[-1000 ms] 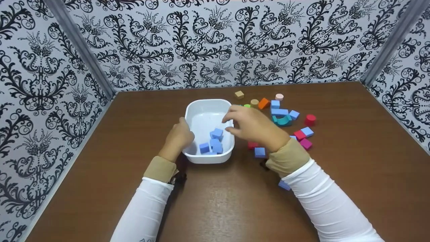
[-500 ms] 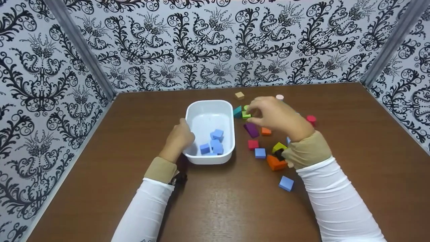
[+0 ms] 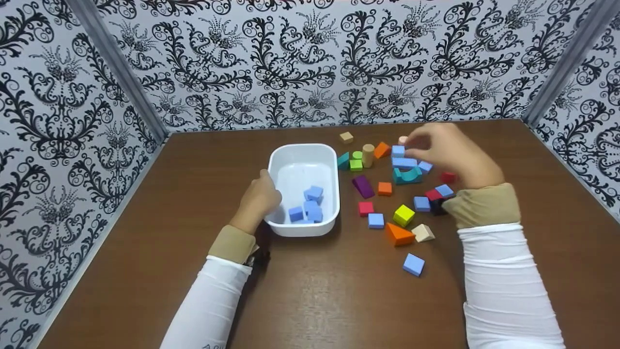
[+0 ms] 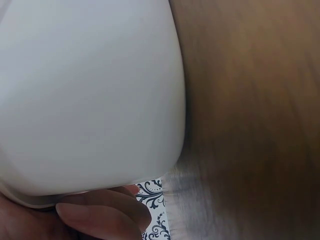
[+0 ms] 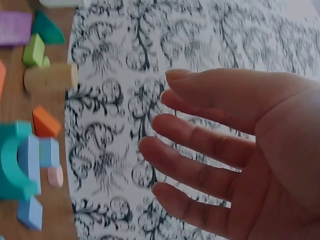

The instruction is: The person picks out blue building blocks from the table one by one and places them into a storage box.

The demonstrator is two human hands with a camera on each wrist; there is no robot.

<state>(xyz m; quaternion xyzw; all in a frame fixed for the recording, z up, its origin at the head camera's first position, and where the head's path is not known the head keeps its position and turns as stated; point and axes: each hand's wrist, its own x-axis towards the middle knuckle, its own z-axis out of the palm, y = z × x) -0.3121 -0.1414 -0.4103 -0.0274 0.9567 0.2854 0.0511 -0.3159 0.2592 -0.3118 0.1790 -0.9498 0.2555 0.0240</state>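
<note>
My left hand (image 3: 260,198) grips the left rim of a white plastic tub (image 3: 301,231); in the left wrist view its fingers (image 4: 102,220) curl at the rim beside the tub's outer wall (image 4: 95,105). Several blue blocks (image 3: 314,194) lie at the near end of the tub. My right hand (image 3: 450,151) hovers over the far right group of blocks, nearest to a small blue block (image 3: 398,150) that stands by a longer blue block (image 3: 404,163). In the right wrist view the right hand (image 5: 215,155) has its fingers spread, holding nothing, apart from the blocks.
A teal arch (image 3: 407,176), a wooden cylinder (image 3: 368,155), a purple block (image 3: 363,186), a yellow cube (image 3: 403,215) and an orange triangle (image 3: 399,234) lie scattered right of the tub. A lone blue block (image 3: 413,264) lies nearer the front. Patterned walls (image 3: 310,63) enclose the table.
My right hand has moved right, from over the tub's right rim to above the far right blocks, uncovering several blocks. The left hand and the tub have stayed in place.
</note>
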